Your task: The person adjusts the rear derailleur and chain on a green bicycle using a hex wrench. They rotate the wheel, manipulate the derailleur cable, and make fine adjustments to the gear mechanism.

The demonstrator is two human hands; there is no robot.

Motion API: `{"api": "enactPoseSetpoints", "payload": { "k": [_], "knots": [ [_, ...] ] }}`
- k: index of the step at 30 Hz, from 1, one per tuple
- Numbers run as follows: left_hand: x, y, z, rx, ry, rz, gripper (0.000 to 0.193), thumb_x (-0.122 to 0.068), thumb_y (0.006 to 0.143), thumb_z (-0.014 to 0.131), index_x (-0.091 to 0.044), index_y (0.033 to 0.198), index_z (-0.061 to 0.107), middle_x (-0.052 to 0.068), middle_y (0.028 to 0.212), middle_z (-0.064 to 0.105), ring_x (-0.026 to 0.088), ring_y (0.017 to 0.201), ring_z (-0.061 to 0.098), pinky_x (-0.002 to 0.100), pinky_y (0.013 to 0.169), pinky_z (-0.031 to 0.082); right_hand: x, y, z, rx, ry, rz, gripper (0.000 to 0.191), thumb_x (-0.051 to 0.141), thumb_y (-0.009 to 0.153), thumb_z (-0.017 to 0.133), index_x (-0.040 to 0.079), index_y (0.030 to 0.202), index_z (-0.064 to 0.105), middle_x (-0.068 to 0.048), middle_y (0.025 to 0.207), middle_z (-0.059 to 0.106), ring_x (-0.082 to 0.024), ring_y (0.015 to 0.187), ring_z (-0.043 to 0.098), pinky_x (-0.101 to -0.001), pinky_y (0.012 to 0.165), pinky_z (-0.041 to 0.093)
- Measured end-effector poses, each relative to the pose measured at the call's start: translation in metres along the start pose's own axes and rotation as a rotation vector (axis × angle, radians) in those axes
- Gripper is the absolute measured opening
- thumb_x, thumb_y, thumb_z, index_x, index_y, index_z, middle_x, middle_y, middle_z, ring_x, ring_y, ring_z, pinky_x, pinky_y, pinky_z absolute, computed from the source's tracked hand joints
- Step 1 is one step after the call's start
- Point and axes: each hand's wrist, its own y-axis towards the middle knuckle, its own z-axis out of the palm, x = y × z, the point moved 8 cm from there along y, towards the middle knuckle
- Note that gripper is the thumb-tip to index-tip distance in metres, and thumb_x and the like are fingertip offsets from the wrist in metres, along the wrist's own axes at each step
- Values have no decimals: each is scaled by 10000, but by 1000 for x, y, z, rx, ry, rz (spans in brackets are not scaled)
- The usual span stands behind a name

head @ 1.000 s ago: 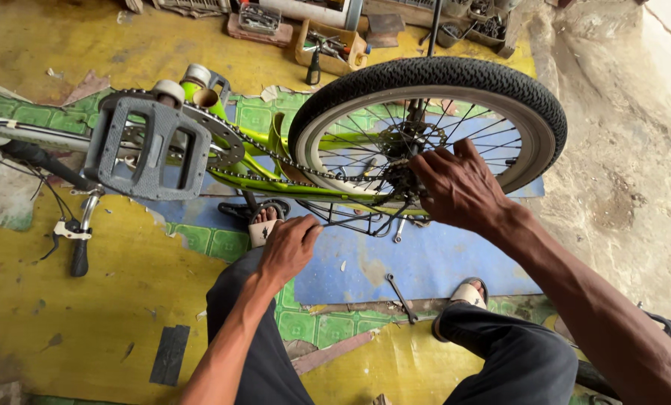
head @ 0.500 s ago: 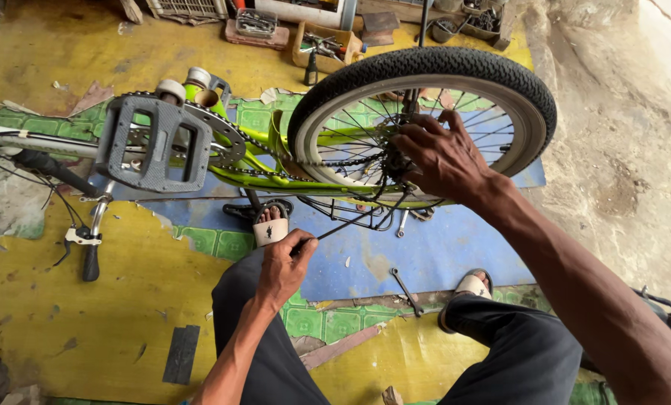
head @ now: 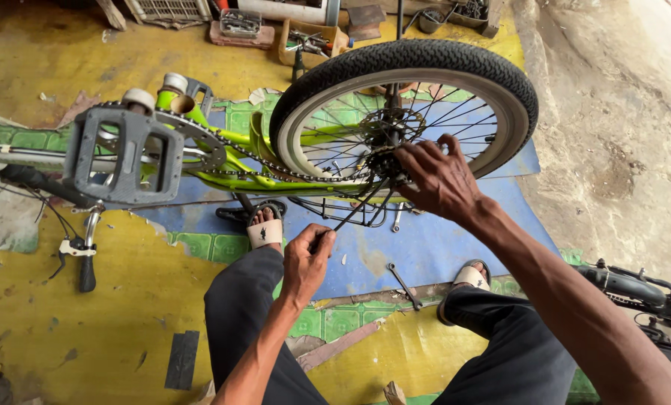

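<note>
A lime-green bicycle frame (head: 238, 161) lies upside down on the floor, its black-tyred rear wheel (head: 395, 56) raised in front of me. My right hand (head: 440, 180) is at the wheel hub (head: 386, 127), fingers curled around the axle end by the sprocket and chain (head: 275, 161). Below the wheel, my left hand (head: 305, 259) is closed on a slim dark tool (head: 354, 210) that slants up towards the hub. A grey pedal (head: 125, 154) sticks up at the left.
A small spanner (head: 404, 285) lies on the blue mat between my sandalled feet (head: 264, 229). A handlebar grip (head: 86, 274) and cables lie at left. A wooden tool tray (head: 305, 41) stands behind the wheel. Another bicycle (head: 635, 289) is at right, beside bare rough ground (head: 620, 112).
My left hand has moved from beside my left foot rightwards to under the hub and closed on the slim tool. My right hand has stayed at the hub.
</note>
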Motion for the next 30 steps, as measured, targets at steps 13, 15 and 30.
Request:
{"api": "enactPoseSetpoints", "payload": {
  "k": [13, 15, 30],
  "knots": [
    [-24, 15, 16, -45, -95, 22, 228, -238, 1012, 625, -39, 911, 674, -25, 700, 597, 49, 613, 490, 239, 542, 408, -10, 22, -15, -54, -118, 26, 669, 394, 807, 807, 99, 1369, 594, -104, 1327, 651, -244, 1239, 551, -524, 1096, 343],
    [-24, 14, 16, -66, -97, -5, 236, -251, 1015, 624, -42, 914, 666, -24, 698, 586, 52, 610, 471, 248, 534, 400, -13, 16, -12, -49, -96, 82, 719, 444, 765, 828, 108, 1354, 589, -119, 1378, 609, -260, 1301, 519, -544, 1100, 318],
    [-32, 35, 72, -16, -28, 91, 267, -294, 1008, 648, -31, 1007, 695, 3, 795, 675, 74, 709, 583, 256, 617, 491, -27, -33, 6, -117, 163, 299, 844, 361, 755, 898, 70, 1437, 496, -175, 1541, 480, -366, 1420, 428, -527, 1112, 338]
  ]
}}
